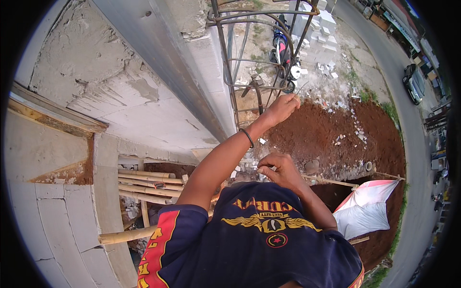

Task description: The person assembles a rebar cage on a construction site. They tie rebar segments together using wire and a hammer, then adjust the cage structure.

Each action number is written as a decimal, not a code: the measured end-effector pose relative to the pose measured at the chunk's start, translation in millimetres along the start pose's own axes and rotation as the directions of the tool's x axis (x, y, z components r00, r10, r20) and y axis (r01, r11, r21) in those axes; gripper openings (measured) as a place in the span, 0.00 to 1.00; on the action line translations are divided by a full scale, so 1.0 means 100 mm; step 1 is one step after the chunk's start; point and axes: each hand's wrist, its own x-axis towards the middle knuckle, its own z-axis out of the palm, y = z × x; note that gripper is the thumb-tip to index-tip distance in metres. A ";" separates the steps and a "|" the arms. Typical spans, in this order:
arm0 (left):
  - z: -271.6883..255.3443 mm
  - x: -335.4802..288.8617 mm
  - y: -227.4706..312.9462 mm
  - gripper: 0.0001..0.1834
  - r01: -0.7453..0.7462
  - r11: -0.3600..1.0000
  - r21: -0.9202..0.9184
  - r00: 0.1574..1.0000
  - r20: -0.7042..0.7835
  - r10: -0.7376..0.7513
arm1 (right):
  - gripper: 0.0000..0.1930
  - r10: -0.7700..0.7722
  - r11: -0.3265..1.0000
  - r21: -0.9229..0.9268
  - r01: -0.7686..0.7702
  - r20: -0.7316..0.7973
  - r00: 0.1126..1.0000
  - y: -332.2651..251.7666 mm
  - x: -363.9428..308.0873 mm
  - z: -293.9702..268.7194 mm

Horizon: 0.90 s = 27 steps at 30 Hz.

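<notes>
Rebar cage (231,86) stands beside the block wall (144,126), above red soil (307,129). Your left hand (282,108) pinches thin wire (304,87); your right hand (282,169) curls its fingers, contents unclear.

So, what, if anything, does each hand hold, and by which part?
Left hand: seemingly a wire, by its lower end. Right hand: cannot be told.

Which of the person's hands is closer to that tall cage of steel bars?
Left. The left hand is right by the cage of steel bars, though contact is unclear. The right hand is farther off, near the dark shirt.
</notes>
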 end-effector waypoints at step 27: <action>0.39 -1.01 -2.53 0.20 0.463 0.821 0.333 0.884 -0.245 -0.399 | 0.12 -0.245 0.957 -0.140 0.254 0.080 0.966 0.11 0.01 0.50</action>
